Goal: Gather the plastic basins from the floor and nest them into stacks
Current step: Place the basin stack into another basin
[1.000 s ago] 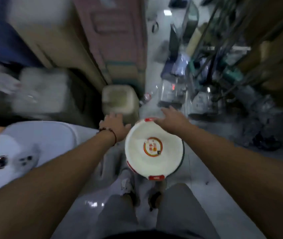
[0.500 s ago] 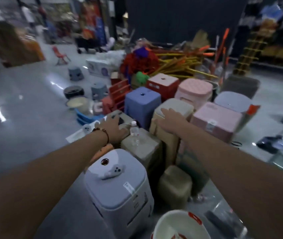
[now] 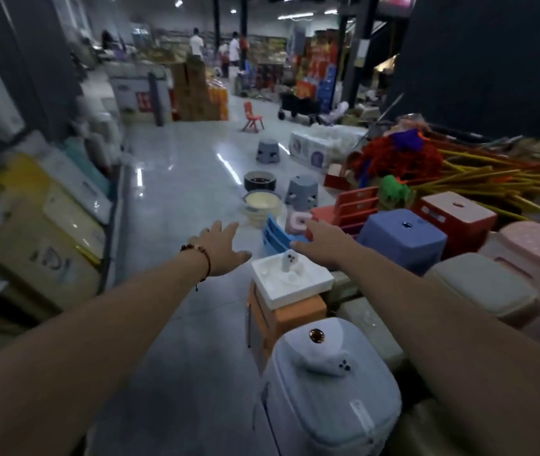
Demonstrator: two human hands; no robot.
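reaching both arms out, left hand [image 3: 222,250] and right hand [image 3: 323,242] fingers spread wide, empty, toward cream basins [image 3: 263,204].

The glossy grey floor [image 3: 179,199] carries a cream basin stack [image 3: 261,203], a dark basin [image 3: 259,181] behind it, two grey stools [image 3: 302,193], and blue basins [image 3: 277,237].

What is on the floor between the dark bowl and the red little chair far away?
In the head view, a grey stool stands between the dark basin and the red chair.
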